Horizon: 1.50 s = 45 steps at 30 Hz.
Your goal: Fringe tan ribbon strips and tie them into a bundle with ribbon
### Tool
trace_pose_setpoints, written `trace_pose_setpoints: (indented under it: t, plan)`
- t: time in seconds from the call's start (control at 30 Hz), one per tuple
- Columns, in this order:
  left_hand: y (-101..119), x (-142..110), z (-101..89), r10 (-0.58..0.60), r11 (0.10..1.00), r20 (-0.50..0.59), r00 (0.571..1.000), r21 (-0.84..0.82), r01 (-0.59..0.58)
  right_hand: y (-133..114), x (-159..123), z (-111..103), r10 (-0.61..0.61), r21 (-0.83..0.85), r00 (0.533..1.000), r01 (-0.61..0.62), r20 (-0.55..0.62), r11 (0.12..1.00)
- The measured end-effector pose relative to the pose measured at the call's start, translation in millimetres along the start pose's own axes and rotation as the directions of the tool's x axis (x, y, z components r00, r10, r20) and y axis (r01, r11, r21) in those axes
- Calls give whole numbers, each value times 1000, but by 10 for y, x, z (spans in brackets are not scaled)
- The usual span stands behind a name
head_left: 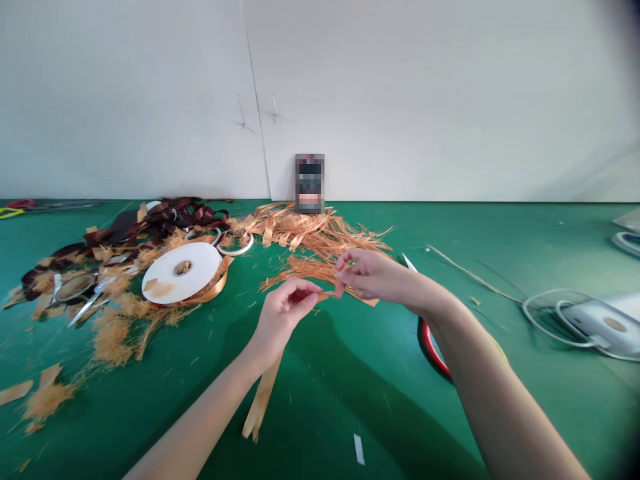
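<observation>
Ribbon point(265, 393) held at centre frame
Left hand point(280, 317) pinches it shut, likely as an anchor; right hand's point(373, 275) nearly closed fingertips grip its end, apparently for fine control.

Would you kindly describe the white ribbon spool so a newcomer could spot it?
On the green tabletop, left of the left hand, lies a heap of dark brown ribbon and frayed tan scraps. At its right side sits the round white spool, wound with shiny tan ribbon. Unlike the thin, open white ring behind it, it has a broad face with a small centre hole.
</observation>
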State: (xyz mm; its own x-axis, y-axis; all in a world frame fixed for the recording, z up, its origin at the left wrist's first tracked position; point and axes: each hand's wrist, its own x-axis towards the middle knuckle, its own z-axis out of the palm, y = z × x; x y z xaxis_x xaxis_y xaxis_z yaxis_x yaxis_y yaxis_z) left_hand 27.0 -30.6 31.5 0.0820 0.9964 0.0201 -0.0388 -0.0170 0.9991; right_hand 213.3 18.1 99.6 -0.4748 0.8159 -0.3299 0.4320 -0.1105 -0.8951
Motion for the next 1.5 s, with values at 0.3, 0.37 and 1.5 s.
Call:
trace_pose_setpoints:
  t: [0.3, 0.37, 1.5]
  plan:
    - [-34, 6, 5, 16, 990, 40, 999, 137, -21, 14, -23, -91, -21, -245, 969, 84, 248, 966]
    - [-45, 20, 7, -19, 995, 30, 999, 100, 16, -14, -57, -115, -61, -168, 976, 97, 209, 981]
    - [-46, -89, 60, -111, 984, 460, 881, -74, 162, -68, -53, 136, 59, 16, 941, -68, 332, 998]
